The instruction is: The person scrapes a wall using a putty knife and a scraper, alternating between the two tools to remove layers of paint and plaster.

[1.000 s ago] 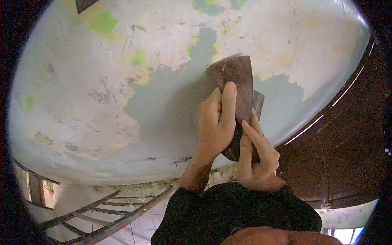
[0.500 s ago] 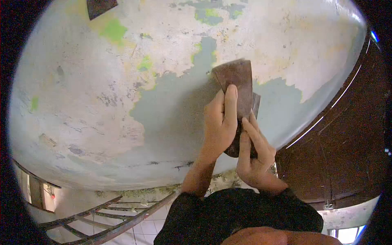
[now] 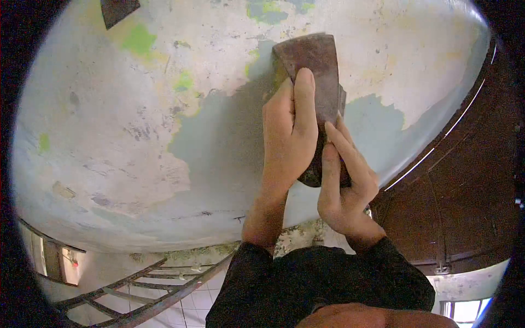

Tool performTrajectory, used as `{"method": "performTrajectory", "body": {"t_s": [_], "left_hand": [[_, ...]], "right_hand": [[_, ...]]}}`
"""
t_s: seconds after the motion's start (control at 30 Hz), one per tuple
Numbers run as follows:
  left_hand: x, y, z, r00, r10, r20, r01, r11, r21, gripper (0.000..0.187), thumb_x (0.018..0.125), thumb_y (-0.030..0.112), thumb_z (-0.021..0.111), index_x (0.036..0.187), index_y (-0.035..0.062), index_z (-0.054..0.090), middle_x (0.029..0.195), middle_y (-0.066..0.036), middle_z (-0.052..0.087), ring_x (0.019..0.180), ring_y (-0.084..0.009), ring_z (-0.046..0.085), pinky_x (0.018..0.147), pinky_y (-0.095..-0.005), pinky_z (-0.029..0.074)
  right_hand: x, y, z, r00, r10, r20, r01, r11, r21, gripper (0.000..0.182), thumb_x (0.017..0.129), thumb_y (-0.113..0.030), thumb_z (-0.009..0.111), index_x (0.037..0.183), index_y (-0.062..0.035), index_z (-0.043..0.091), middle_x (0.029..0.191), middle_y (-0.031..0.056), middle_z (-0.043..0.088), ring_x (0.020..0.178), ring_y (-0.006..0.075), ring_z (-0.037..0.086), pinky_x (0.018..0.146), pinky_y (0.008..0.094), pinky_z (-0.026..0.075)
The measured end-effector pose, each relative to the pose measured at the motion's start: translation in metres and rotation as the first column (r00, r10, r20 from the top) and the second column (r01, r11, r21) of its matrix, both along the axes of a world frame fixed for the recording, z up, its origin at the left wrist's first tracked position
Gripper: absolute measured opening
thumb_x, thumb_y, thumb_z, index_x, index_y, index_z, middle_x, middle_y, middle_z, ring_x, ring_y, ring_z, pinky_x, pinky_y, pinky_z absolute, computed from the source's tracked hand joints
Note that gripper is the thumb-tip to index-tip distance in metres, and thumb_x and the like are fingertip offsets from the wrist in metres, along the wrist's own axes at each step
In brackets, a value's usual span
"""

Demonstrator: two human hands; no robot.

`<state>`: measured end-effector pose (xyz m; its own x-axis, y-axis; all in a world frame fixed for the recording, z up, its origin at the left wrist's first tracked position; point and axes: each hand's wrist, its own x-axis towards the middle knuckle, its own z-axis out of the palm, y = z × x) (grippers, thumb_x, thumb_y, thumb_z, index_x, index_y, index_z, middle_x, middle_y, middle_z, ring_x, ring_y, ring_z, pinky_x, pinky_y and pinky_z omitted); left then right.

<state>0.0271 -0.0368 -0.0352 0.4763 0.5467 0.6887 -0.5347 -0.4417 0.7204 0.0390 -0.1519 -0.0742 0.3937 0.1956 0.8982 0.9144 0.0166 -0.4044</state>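
Note:
A paint scraper with a broad, flared brown metal blade and a dark handle is held up in front of the wall. My left hand grips its left side, thumb flat along the blade and fingers hidden behind. Lower down, my right hand closes on the dark handle, with fingertips at the base of the blade. Behind the blade's right side shows a narrow grey metal edge, whose kind I cannot make out. Pale, peeling paint surrounds exposed blue-grey areas on the wall.
A ladder-like frame with rungs stands at the lower left above a tiled floor. On the right is a dark brown panelled surface. A dark angular piece shows at the upper left.
Both hands have moved the scraper upward in the view, over the pale paint edge. The view has shifted slightly. The grip looks the same.

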Motion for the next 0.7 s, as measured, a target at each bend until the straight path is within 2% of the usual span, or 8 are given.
{"method": "performTrajectory", "body": {"t_s": [0.07, 0.2, 0.27, 0.37, 0.47, 0.57, 0.7], "left_hand": [[-0.004, -0.006, -0.007, 1.0, -0.022, 0.003, 0.023, 0.999, -0.039, 0.033, 0.104, 0.022, 0.049, 0.086, -0.006, 0.054, 0.068, -0.015, 0.05, 0.065, -0.0109, 0.043, 0.057, -0.0326, 0.042], [-0.005, -0.008, -0.051, 0.999, 0.016, -0.03, -0.018, 0.997, -0.069, 0.033, 0.104, 0.021, 0.049, 0.087, -0.0062, 0.054, 0.068, -0.013, 0.051, 0.065, -0.0104, 0.043, 0.058, -0.0318, 0.042], [-0.006, -0.008, -0.059, 0.993, -0.001, -0.119, -0.013, 0.992, -0.123, 0.039, 0.105, 0.031, 0.047, 0.09, -0.0019, 0.059, 0.077, -0.006, 0.06, 0.072, -0.011, 0.049, 0.065, -0.0305, 0.043], [-0.012, -0.004, -0.031, 0.988, -0.022, -0.155, 0.007, 0.996, -0.094, 0.038, 0.106, 0.03, 0.047, 0.091, -0.0024, 0.059, 0.077, -0.005, 0.059, 0.073, -0.0104, 0.049, 0.066, -0.0291, 0.044], [-0.009, -0.006, -0.038, 0.996, -0.024, -0.086, 0.013, 0.992, -0.127, 0.039, 0.106, 0.031, 0.047, 0.087, -0.0019, 0.058, 0.075, -0.003, 0.057, 0.071, -0.0097, 0.047, 0.064, -0.0289, 0.042], [-0.01, -0.009, -0.054, 0.994, 0.006, -0.11, -0.021, 0.991, -0.134, 0.039, 0.105, 0.031, 0.047, 0.084, -0.0005, 0.057, 0.073, -0.001, 0.054, 0.069, -0.0088, 0.045, 0.062, -0.0297, 0.041], [-0.012, -0.002, -0.034, 0.994, 0.009, -0.108, -0.02, 0.995, -0.098, 0.039, 0.106, 0.03, 0.047, 0.083, -0.0003, 0.056, 0.073, 0.001, 0.053, 0.069, -0.0085, 0.044, 0.061, -0.0294, 0.04]], "right_hand": [[-0.005, -0.005, -0.007, 1.0, -0.003, -0.001, 0.003, 1.0, -0.003, 0.029, 0.09, 0.007, 0.057, 0.118, 0.0066, 0.065, 0.124, 0.0361, 0.058, 0.114, 0.0384, 0.064, 0.091, 0.0357, 0.052], [-0.008, -0.012, -0.041, 0.999, -0.03, -0.019, 0.028, 0.994, -0.109, 0.029, 0.09, 0.006, 0.058, 0.118, 0.0061, 0.065, 0.123, 0.0358, 0.059, 0.112, 0.0401, 0.064, 0.088, 0.0361, 0.054], [-0.009, -0.012, -0.048, 0.999, -0.035, -0.035, 0.031, 0.993, -0.115, 0.029, 0.089, 0.006, 0.059, 0.118, 0.0058, 0.065, 0.123, 0.035, 0.059, 0.111, 0.0402, 0.064, 0.087, 0.0367, 0.055], [-0.011, -0.008, -0.024, 0.999, -0.007, -0.036, 0.004, 0.997, -0.074, 0.029, 0.09, 0.005, 0.058, 0.117, 0.0056, 0.066, 0.124, 0.0342, 0.059, 0.11, 0.0398, 0.065, 0.087, 0.0368, 0.055], [-0.009, -0.007, -0.031, 1.0, -0.012, -0.027, 0.011, 0.999, -0.053, 0.028, 0.09, 0.005, 0.058, 0.117, 0.0049, 0.066, 0.124, 0.0339, 0.059, 0.109, 0.0389, 0.067, 0.085, 0.0358, 0.056], [-0.01, -0.011, -0.047, 0.999, -0.024, -0.04, 0.02, 0.994, -0.111, 0.028, 0.089, 0.006, 0.058, 0.116, 0.0045, 0.067, 0.125, 0.0337, 0.059, 0.108, 0.0376, 0.067, 0.083, 0.0339, 0.056], [-0.017, -0.008, -0.026, 0.997, -0.027, -0.074, 0.018, 0.993, -0.117, 0.028, 0.089, 0.007, 0.058, 0.116, 0.0047, 0.067, 0.126, 0.0338, 0.059, 0.109, 0.0371, 0.067, 0.083, 0.0338, 0.056]]}}
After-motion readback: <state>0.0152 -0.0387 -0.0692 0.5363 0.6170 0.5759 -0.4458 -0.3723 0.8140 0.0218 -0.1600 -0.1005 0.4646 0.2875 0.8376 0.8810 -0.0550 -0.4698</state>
